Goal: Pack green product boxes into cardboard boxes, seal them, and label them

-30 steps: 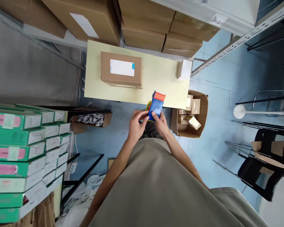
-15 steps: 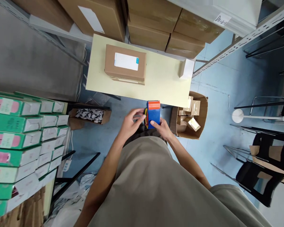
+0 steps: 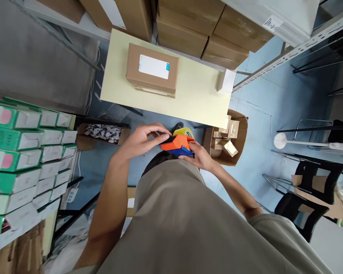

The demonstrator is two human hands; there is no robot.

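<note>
My right hand (image 3: 200, 156) is wrapped round a blue and orange packing tape dispenser (image 3: 178, 142) in front of my body. The dispenser is tilted, its orange part up and its dark end toward the left. A yellow roll of tape (image 3: 184, 132) shows on its far side. My left hand (image 3: 148, 140) is at the dark end, thumb and fingertips brought together in a pinch. Whatever lies between those fingertips is too small to make out. Beyond my hands, a closed cardboard box (image 3: 153, 70) with a white label rests on the pale yellow table (image 3: 200, 101).
A small white box (image 3: 226, 81) stands at the table's right end. Below is an open carton (image 3: 241, 140) holding small boxes. Stacked green boxes (image 3: 25, 140) line the left, near a carton of crumpled paper (image 3: 103, 133). Black chairs (image 3: 311, 179) stand right; shelved cartons (image 3: 185, 34) are behind the table.
My right hand has tipped the dispenser from upright to lying sideways, showing its orange part and yellow roll. My left hand has come from beside it to its dark end.
</note>
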